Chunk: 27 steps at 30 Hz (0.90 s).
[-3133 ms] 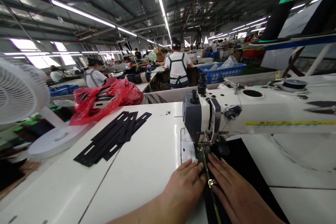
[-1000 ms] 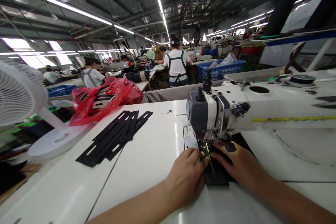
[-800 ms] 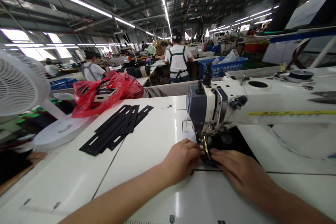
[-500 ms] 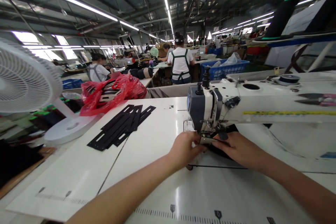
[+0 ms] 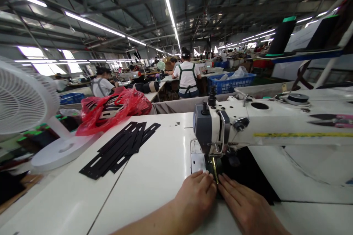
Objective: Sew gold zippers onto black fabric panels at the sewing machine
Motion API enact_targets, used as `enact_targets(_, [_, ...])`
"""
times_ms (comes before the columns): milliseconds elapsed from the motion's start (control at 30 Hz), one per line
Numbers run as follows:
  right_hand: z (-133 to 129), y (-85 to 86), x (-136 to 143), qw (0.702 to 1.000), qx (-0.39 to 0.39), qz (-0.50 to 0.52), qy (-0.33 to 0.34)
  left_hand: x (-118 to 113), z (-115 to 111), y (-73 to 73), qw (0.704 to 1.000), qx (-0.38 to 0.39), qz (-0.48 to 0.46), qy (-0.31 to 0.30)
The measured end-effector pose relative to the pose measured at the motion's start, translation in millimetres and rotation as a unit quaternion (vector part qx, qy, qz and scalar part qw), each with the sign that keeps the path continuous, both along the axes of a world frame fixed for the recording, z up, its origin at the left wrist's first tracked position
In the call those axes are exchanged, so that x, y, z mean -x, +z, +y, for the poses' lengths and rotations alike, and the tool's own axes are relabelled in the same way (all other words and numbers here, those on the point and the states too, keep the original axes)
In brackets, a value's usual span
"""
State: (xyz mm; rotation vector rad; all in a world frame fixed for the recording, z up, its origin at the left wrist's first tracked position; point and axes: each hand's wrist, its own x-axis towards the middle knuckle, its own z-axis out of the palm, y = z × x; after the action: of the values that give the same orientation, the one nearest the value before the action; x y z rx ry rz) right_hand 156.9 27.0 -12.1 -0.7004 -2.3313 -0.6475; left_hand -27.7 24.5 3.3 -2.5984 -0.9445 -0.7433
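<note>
Several black strips (image 5: 120, 149), red bag (image 5: 114, 109), fan (image 5: 23, 97)

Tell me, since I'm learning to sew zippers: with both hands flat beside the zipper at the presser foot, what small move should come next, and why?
Probably ease the black fabric forward, away from you. The left hand and right hand lie flat on either side of the gold zipper, which runs straight under the sewing machine foot, so it looks lined up for stitching.

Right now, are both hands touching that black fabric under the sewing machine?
Touching. The head view shows the left hand and right hand pressed flat on the black fabric.
</note>
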Motion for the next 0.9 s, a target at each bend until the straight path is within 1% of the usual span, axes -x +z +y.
enact_targets(133, [5,2.0,3,1.0,0.009,0.016,0.001,0,8,-0.1,1.0,-0.01,-0.01,-0.005])
enact_targets(267, [13,-2.1,6,0.999,0.015,0.034,0.005,2,16,0.5,1.0,-0.006,-0.01,-0.02])
enact_targets(367, [21,-5.3,9,1.0,0.007,0.027,0.004,2,24,-0.2,1.0,0.004,-0.007,-0.015])
enact_targets(467, [28,-5.0,11,1.0,0.003,0.026,0.001,2,31,-1.6,1.0,0.017,-0.009,-0.01])
enact_targets(567, [29,-1.0,10,1.0,0.002,0.019,-0.005,5,32,-1.6,0.998,0.045,-0.039,-0.015])
enact_targets(667, [26,2.3,7,1.0,0.006,0.006,-0.009,11,24,-3.3,0.991,0.092,-0.097,0.003])
enact_targets(700, [25,2.5,5,1.0,0.004,0.003,-0.01,13,21,-5.1,0.99,0.091,-0.109,0.011])
enact_targets(767, [23,1.6,2,1.0,-0.001,0.001,-0.01,16,16,-9.6,0.992,0.058,-0.109,0.019])
enact_targets(833, [23,-0.1,1,1.0,-0.003,0.002,-0.005,17,15,-13.1,0.996,0.015,-0.082,0.01])
enact_targets(900, [24,-1.7,1,1.0,-0.002,0.005,0.0,16,17,-13.5,0.998,-0.015,-0.058,0.0])
